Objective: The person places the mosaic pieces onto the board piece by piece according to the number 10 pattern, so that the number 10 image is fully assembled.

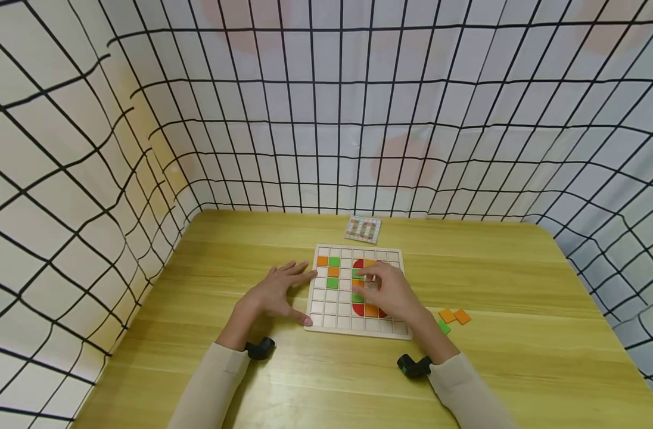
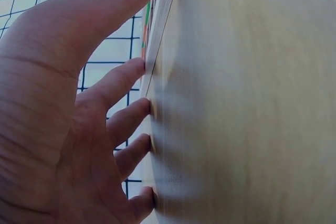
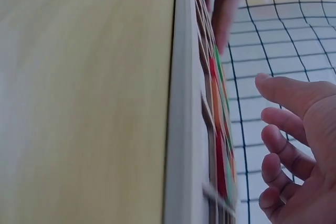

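Note:
A square wooden grid board (image 1: pixel 329 308) lies on the table. At its left edge is my left hand (image 1: pixel 275 293), fingers spread, with the thumb at the near left corner and the index fingertip (image 2: pixel 137 65) against the side. My right hand (image 1: pixel 392 291) hovers over the right half of the board, thumb and index finger apart; in the right wrist view its fingers (image 3: pixel 283 121) are loosely bent with nothing between them. Partly hidden beneath it are red rounded tiles (image 1: pixel 358 310), orange and green squares. Further left on the board sit several orange and green square tiles (image 1: pixel 333 271).
Two loose orange tiles (image 1: pixel 462 316) and a green tile (image 1: pixel 444 326) lie right of the board, beside my right forearm. A small pattern card (image 1: pixel 363 229) lies behind the board. White walls with a black grid enclose the wooden table (image 1: pixel 519 357) at the back and sides.

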Motion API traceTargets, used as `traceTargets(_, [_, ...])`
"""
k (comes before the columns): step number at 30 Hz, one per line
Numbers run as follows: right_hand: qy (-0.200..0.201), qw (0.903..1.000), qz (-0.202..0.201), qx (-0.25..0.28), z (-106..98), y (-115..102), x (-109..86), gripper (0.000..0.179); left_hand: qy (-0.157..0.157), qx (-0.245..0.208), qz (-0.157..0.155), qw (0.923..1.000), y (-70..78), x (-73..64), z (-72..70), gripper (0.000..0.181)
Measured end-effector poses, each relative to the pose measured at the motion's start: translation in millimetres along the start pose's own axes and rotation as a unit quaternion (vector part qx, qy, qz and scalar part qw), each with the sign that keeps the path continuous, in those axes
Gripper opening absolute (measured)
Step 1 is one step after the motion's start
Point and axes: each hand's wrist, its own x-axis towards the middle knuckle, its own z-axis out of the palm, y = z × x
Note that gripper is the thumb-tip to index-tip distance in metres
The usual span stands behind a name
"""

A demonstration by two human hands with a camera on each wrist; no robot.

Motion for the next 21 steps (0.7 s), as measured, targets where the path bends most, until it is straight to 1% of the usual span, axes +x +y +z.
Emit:
traceTargets(5, [0.009, 0.9996, 0.012, -0.022, -18.6, 14.8, -11.4, 0.037, 0.002, 0.002, 0.002, 1.0, 0.1, 0.0, 0.3, 0.116])
traceTargets(7, [0.015, 0.9995, 0.02, -0.02, -26.5, 21.1, -16.1, 0.037, 0.003, 0.002, 0.002, 1.0, 0.1, 0.0, 0.5, 0.116])
traceTargets(12, [0.026, 0.9987, 0.021, -0.039, -47.4, 35.7, -30.3, 0.038, 0.002, 0.004, 0.003, 1.0, -0.1, 0.0, 0.7, 0.115])
traceTargets(13, [0.027, 0.9982, 0.019, -0.05, -51.3, 38.6, -33.2, 0.039, 0.002, 0.004, 0.003, 1.0, -0.2, 0.0, 0.9, 0.115])
traceTargets(16, [0.026, 0.997, 0.023, -0.07, -61.3, 47.1, -42.2, 0.039, 0.004, 0.002, 0.004, 1.0, -0.2, 0.3, 0.9, 0.115])
traceTargets(21, [0.011, 0.995, 0.011, -0.098, -74.1, 63.0, -59.6, 0.038, 0.002, 0.002, 0.004, 1.0, 0.0, 0.2, 0.5, 0.115])
